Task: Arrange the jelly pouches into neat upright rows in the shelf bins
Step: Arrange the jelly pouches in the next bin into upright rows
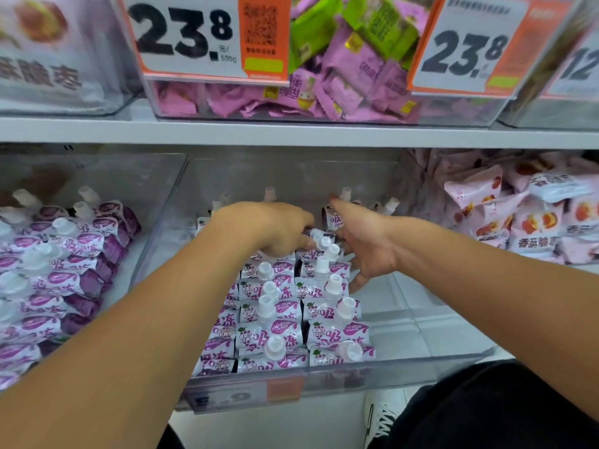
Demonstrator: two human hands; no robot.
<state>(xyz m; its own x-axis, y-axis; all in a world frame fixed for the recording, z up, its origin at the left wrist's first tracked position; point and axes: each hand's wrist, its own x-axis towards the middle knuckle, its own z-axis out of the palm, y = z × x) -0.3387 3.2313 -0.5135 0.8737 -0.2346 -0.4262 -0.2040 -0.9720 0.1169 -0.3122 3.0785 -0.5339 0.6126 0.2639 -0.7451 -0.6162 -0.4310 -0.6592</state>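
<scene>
Here we are reaching into the middle bin [421, 361] on the lower shelf, both arms stretched toward its back half. Our left hand [272, 230] hangs palm-down with its fingers curled downward over the pouches at the far end of the rows; the fingertips are hidden behind the knuckles, so we cannot tell whether they actually pinch a pouch or only press on the tops. Our right hand [359, 244] is spread open, fingers straight and fanned, its palm laid against the right flank of the right-hand row — placed, we judge, as a fence to stop that row from toppling into the bare part of the bin while the other hand works.

The jelly pouches [291, 306] stand in two fairly tidy rows from the front wall toward the back, white caps up, with a third partial row squeezed in on their left. Behind our hands a few more pouches [337, 213] stand or lean against the rear, caps showing above our knuckles; these look like the ones not yet brought into line.

The neighbouring bin [155, 196] to the left holds a heap of purple pouches [61, 273] lying tilted and overlapping — that one seems to need straightening as well.
</scene>
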